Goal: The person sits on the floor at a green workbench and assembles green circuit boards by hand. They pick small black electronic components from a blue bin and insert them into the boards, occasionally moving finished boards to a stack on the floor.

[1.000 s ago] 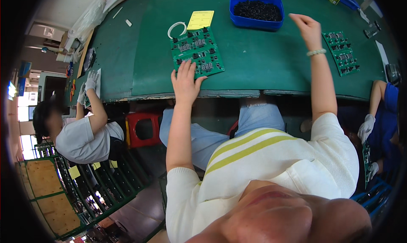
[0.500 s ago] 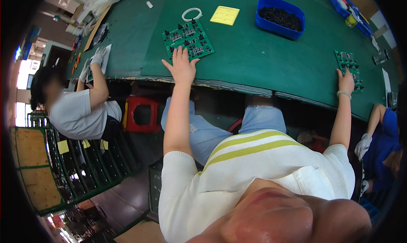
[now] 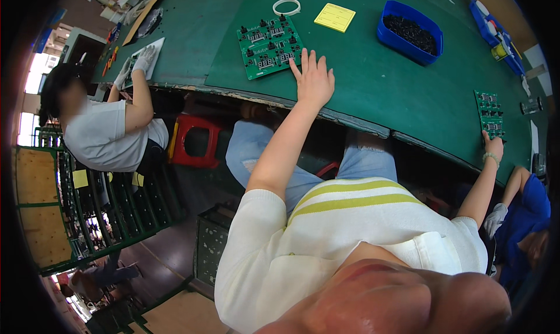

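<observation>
Hazards at two green circuit boards. The right circuit board (image 3: 489, 113) could pivot or slip if the right grip (image 3: 493, 145) took it by its near end alone; the left circuit board (image 3: 271, 48), with its upright black components (image 3: 250, 53), could be skewed by a sideways nudge. The right board lies on the counter (image 3: 361, 60), just beyond the right grip's thumb and forefinger; whether these are closed on it cannot be told. The left grip (image 3: 315, 82) is spread wide, palm down, its thumb at the left board's lower right corner.
</observation>
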The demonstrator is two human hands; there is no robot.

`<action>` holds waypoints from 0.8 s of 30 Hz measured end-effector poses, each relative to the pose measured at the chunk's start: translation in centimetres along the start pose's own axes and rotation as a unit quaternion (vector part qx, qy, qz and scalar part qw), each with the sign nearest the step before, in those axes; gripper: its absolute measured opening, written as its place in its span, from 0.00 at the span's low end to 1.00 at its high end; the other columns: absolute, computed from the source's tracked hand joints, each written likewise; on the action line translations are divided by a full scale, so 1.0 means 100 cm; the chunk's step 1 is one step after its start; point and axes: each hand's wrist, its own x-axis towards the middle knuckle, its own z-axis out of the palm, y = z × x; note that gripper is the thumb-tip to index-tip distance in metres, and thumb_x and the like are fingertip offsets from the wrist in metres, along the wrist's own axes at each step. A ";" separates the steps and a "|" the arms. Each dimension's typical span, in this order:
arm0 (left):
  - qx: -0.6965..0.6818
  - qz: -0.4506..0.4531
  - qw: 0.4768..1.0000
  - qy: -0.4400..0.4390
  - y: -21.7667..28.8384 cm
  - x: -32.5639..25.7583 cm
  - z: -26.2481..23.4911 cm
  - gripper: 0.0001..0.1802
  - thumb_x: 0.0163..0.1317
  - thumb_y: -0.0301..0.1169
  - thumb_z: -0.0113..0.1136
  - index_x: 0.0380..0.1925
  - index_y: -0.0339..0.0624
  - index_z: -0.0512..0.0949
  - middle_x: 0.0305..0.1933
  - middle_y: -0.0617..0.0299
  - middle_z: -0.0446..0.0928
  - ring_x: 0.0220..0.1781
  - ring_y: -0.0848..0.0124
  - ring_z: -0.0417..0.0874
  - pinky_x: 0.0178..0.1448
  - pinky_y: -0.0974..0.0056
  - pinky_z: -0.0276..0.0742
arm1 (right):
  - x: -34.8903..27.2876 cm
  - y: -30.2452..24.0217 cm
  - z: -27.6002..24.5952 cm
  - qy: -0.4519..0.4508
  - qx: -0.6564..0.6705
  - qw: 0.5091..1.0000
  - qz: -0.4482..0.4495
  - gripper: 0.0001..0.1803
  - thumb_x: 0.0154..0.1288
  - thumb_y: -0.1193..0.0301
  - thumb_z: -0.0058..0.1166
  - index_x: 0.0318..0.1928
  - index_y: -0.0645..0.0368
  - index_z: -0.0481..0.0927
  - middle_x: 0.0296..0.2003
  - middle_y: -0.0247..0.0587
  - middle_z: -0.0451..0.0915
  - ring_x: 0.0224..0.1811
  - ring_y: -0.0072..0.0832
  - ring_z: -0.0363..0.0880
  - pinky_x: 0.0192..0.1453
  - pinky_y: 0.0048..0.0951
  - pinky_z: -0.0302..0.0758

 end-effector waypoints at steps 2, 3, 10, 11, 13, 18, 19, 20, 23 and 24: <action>-0.001 0.004 1.000 0.018 -0.001 -0.001 0.003 0.24 0.66 0.40 0.56 0.58 0.38 0.75 0.68 0.46 0.69 0.78 0.50 0.55 0.77 0.31 0.36 | 0.003 0.012 0.010 0.003 0.030 0.998 -0.059 0.35 0.59 0.40 0.60 0.43 0.64 0.85 0.43 0.56 0.85 0.49 0.50 0.84 0.54 0.45 0.78; 0.007 0.003 1.000 0.015 0.000 -0.001 0.003 0.24 0.66 0.40 0.56 0.58 0.39 0.75 0.67 0.47 0.70 0.78 0.50 0.56 0.77 0.31 0.37 | 0.000 0.019 0.022 0.023 0.067 0.994 -0.082 0.34 0.60 0.41 0.61 0.44 0.64 0.86 0.42 0.56 0.85 0.49 0.50 0.84 0.54 0.43 0.78; -0.014 0.020 1.000 0.009 -0.002 0.001 0.000 0.25 0.65 0.40 0.56 0.57 0.35 0.76 0.67 0.45 0.70 0.77 0.48 0.57 0.78 0.32 0.37 | -0.025 0.020 0.048 0.146 0.303 0.937 0.091 0.24 0.59 0.51 0.67 0.46 0.57 0.88 0.41 0.45 0.88 0.45 0.35 0.86 0.53 0.34 0.77; -0.008 0.022 1.000 0.005 -0.003 -0.001 0.003 0.25 0.66 0.40 0.55 0.58 0.36 0.76 0.68 0.46 0.70 0.78 0.49 0.57 0.78 0.33 0.36 | -0.032 0.016 0.046 0.152 0.308 0.937 0.069 0.21 0.61 0.54 0.67 0.45 0.57 0.88 0.40 0.45 0.88 0.41 0.34 0.87 0.49 0.32 0.79; 0.008 0.016 1.000 0.005 -0.004 -0.003 0.003 0.25 0.68 0.42 0.54 0.59 0.39 0.75 0.68 0.49 0.70 0.78 0.51 0.57 0.78 0.33 0.36 | -0.052 -0.006 0.033 0.160 0.400 0.903 0.007 0.16 0.62 0.58 0.65 0.42 0.57 0.89 0.38 0.45 0.87 0.39 0.37 0.86 0.46 0.32 0.79; 0.004 0.018 1.000 -0.007 -0.001 0.000 -0.001 0.25 0.67 0.41 0.54 0.59 0.36 0.75 0.69 0.45 0.69 0.78 0.50 0.56 0.78 0.33 0.35 | -0.150 -0.090 -0.005 0.218 0.363 0.887 -0.185 0.12 0.62 0.63 0.67 0.35 0.60 0.86 0.31 0.45 0.84 0.30 0.37 0.84 0.37 0.34 0.79; 0.008 0.017 1.000 -0.009 -0.002 0.000 -0.002 0.25 0.67 0.41 0.54 0.59 0.36 0.75 0.69 0.45 0.69 0.78 0.50 0.56 0.78 0.33 0.35 | -0.174 -0.111 -0.015 0.202 0.384 0.881 -0.190 0.11 0.62 0.64 0.66 0.35 0.60 0.87 0.31 0.44 0.84 0.30 0.37 0.83 0.37 0.34 0.79; 0.007 0.018 1.000 -0.010 -0.002 0.000 -0.002 0.25 0.67 0.41 0.54 0.59 0.36 0.75 0.69 0.45 0.69 0.78 0.50 0.56 0.78 0.33 0.35 | -0.189 -0.123 -0.016 0.213 0.393 0.867 -0.219 0.10 0.61 0.64 0.66 0.34 0.59 0.87 0.31 0.44 0.84 0.30 0.38 0.83 0.36 0.35 0.78; 0.005 0.021 1.000 -0.005 -0.003 0.000 0.002 0.25 0.68 0.41 0.54 0.59 0.37 0.75 0.69 0.46 0.69 0.78 0.50 0.56 0.78 0.32 0.36 | -0.238 -0.164 -0.037 0.182 0.406 0.846 -0.293 0.09 0.60 0.67 0.67 0.33 0.59 0.85 0.28 0.44 0.82 0.29 0.41 0.82 0.33 0.37 0.78; 0.004 0.022 1.000 -0.005 -0.004 -0.001 0.002 0.25 0.68 0.41 0.54 0.59 0.37 0.75 0.69 0.46 0.69 0.78 0.50 0.56 0.78 0.32 0.36 | -0.250 -0.174 -0.039 0.173 0.421 0.828 -0.327 0.08 0.59 0.68 0.68 0.32 0.60 0.85 0.27 0.44 0.81 0.28 0.41 0.82 0.32 0.36 0.78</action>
